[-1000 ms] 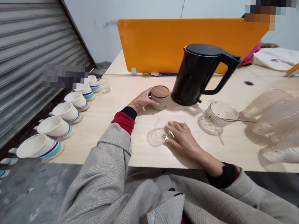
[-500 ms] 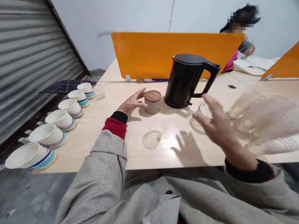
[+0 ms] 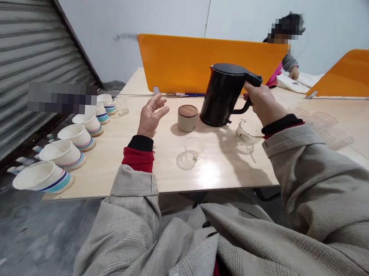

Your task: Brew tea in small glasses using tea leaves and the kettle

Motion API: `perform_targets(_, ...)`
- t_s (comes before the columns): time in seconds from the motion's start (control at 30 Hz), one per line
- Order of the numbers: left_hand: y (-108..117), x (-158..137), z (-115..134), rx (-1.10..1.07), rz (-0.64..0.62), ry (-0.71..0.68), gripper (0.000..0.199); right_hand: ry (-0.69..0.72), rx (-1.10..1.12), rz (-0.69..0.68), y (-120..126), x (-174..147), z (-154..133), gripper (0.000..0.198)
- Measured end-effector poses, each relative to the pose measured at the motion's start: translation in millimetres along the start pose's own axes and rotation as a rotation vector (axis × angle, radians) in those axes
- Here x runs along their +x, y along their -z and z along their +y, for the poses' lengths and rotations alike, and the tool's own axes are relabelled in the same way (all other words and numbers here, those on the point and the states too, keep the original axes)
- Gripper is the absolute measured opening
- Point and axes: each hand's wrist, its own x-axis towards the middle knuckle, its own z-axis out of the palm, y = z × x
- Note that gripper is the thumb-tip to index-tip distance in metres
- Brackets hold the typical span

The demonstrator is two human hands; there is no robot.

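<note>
My right hand [image 3: 263, 102] is closed round the handle of a black electric kettle [image 3: 221, 96], which stands upright at the middle of the table. My left hand [image 3: 152, 116] is raised with its fingers apart and holds nothing. Just right of it sits a beige canister [image 3: 187, 122] with a round wooden lid [image 3: 188, 110], untouched. In front of the canister is a small clear glass cup [image 3: 194, 149]. Below my right wrist stands a ribbed glass cup [image 3: 249, 135] with dark bits near its rim.
Striped paper cups [image 3: 76, 135] line the table's left edge, with a clear glass [image 3: 121, 108] behind them. Orange dividers [image 3: 176, 64] stand at the back; beyond them a person's hand [image 3: 294, 73] rests near white cloth. Stacked clear cups [image 3: 329, 124] lie at the right, partly behind my sleeve.
My right hand has moved from above the ribbed glass cup onto the kettle handle and closed on it. My left hand has drawn away from the canister, up and to the left.
</note>
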Motion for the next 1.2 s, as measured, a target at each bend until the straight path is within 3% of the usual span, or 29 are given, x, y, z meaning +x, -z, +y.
perform_targets(0.1,1.1,-1.3,1.5,-0.002,0.011,-0.019,0.080,-0.182,0.086,-0.080,-7.1,-14.0,-6.3,0.034)
perform_targets(0.17,1.9,-0.9,-0.1,0.006,0.010,-0.018,0.077,-0.215,0.178,-0.094,-12.0,-29.9,-10.5,0.039)
perform_targets(0.3,2.4,-1.2,-2.4,0.009,0.023,-0.002,0.072,-0.110,0.478,-0.037,-17.5,-66.6,-24.6,0.051)
perform_targets(0.4,2.4,-2.1,-1.4,0.030,0.029,-0.012,0.067,-0.054,0.530,0.024,-12.3,-92.1,-41.5,0.057)
perform_targets(0.6,3.3,-0.7,-2.1,0.062,0.018,-0.090,0.062,-0.063,0.519,0.119,27.0,-143.2,-77.0,0.051)
perform_targets(0.8,4.1,1.8,-5.5,0.061,0.011,-0.126,0.063,-0.094,0.546,0.093,70.1,-195.3,-105.4,0.050)
perform_targets(1.03,-2.1,-3.8,-0.9,0.067,-0.013,-0.115,0.057,-0.169,0.590,0.100,99.7,-224.2,-131.0,0.056)
perform_targets(1.2,-3.0,-9.4,6.0,0.097,0.006,-0.114,0.056,-0.174,0.546,0.074,131.1,-241.2,-141.6,0.049)
